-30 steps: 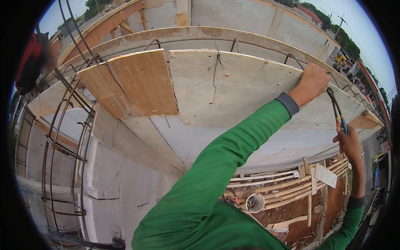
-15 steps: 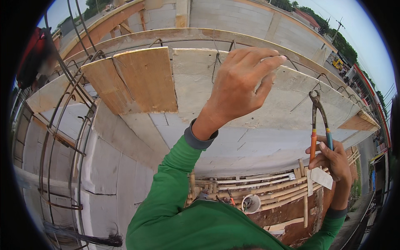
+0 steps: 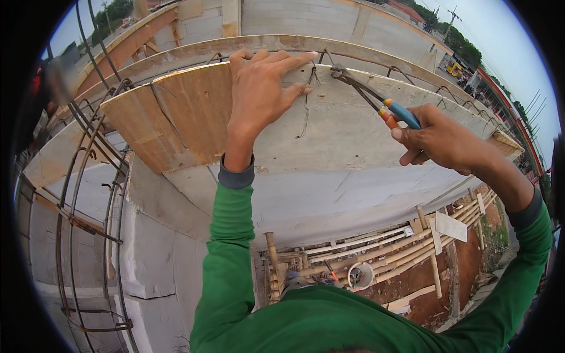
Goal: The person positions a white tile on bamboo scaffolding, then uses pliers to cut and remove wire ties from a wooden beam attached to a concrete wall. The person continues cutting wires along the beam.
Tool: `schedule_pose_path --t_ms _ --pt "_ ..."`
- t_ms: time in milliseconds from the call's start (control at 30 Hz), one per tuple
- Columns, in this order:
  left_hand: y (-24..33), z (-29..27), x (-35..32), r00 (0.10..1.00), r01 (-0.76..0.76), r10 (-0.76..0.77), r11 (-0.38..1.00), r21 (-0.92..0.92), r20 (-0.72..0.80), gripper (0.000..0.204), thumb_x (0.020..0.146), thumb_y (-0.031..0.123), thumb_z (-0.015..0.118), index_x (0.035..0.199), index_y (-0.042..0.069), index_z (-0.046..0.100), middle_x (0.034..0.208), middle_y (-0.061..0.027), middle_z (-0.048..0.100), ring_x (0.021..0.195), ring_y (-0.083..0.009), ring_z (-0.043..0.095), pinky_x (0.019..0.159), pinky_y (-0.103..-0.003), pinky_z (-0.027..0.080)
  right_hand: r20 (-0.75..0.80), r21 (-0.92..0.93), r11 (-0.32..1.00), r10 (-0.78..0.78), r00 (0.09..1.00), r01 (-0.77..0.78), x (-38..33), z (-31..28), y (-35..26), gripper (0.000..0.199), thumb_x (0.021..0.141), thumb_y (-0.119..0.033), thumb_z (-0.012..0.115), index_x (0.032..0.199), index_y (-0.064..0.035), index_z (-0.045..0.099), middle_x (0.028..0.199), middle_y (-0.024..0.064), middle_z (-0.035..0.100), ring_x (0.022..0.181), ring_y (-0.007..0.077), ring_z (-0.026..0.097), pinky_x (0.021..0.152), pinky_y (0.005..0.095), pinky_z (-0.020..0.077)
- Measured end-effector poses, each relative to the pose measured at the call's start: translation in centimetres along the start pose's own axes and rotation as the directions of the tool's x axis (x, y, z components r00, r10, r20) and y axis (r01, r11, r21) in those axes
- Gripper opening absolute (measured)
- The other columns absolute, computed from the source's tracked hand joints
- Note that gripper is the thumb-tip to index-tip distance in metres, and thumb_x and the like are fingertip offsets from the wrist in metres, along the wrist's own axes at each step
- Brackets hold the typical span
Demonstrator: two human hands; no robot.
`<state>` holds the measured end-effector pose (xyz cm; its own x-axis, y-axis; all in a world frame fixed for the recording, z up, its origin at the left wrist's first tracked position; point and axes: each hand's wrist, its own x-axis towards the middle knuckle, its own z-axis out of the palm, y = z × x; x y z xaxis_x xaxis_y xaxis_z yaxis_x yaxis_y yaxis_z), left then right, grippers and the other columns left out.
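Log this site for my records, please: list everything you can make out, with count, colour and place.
Pincers: one, blue and orange handles, in the right hand
Wires: at least two, dark, against both panels
Brown panel: one, left of centre
Pale panel: one, greyish, centre
Rebar cage: one, rusty dark, left
Block wall: one, grey, far top
Bamboo poles: several, tan, below right
Bucket: one, whitish, lower centre
White sheet: one, by the poles
Yellow vehicle: one, upper right
Another person: one, blurred, upper left
Left hand: one, bare, over the panels' top edge
Right hand: one, bare, right
Sleeves: two, green, dark cuffs, below the hands
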<state>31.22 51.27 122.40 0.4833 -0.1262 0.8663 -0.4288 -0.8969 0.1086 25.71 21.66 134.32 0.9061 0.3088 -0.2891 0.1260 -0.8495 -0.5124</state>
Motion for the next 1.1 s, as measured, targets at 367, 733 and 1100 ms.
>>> schedule_pose_path --t_ms 367,733,1100 --pt "-0.9 1.9 -0.3 0.978 -0.034 0.031 0.999 -0.010 -0.208 0.050 0.074 0.048 0.090 0.121 0.033 0.081 0.093 0.0112 0.074 0.088 -0.0119 0.060 0.105 -0.040 0.032 -0.079 -0.375 0.914 0.134 0.988 -0.154 -1.3 0.5 -6.3 0.030 0.111 -0.027 0.059 0.113 0.0027 0.059 0.091 0.0053 0.063 0.079 0.0138 0.072 0.072 0.0298 0.0591" --pt "-0.9 2.2 -0.4 0.972 -0.036 0.031 0.999 -0.019 -0.234 0.041 0.075 0.047 0.091 0.112 0.032 0.084 0.098 0.0096 0.078 0.091 -0.0135 0.061 0.103 -0.040 0.033 -0.186 -0.720 0.659 0.119 0.975 -0.218 -2.0 0.6 -11.8 0.035 0.112 -0.033 0.056 0.110 0.0011 0.056 0.089 0.0122 0.062 0.070 0.0204 0.069 0.067 0.0417 0.0572" --pt "-1.3 2.3 -0.2 0.963 -0.052 0.051 0.999 0.002 -0.266 0.042 0.077 0.052 0.088 0.115 0.034 0.083 0.097 0.0134 0.078 0.085 -0.0100 0.059 0.102 -0.038 0.032 -0.134 -0.890 0.446 -0.059 0.989 -0.094 -2.1 1.2 -12.0 0.025 0.110 -0.024 0.058 0.100 -0.0018 0.054 0.092 0.0148 0.056 0.085 0.0298 0.060 0.083 0.0459 0.0479"
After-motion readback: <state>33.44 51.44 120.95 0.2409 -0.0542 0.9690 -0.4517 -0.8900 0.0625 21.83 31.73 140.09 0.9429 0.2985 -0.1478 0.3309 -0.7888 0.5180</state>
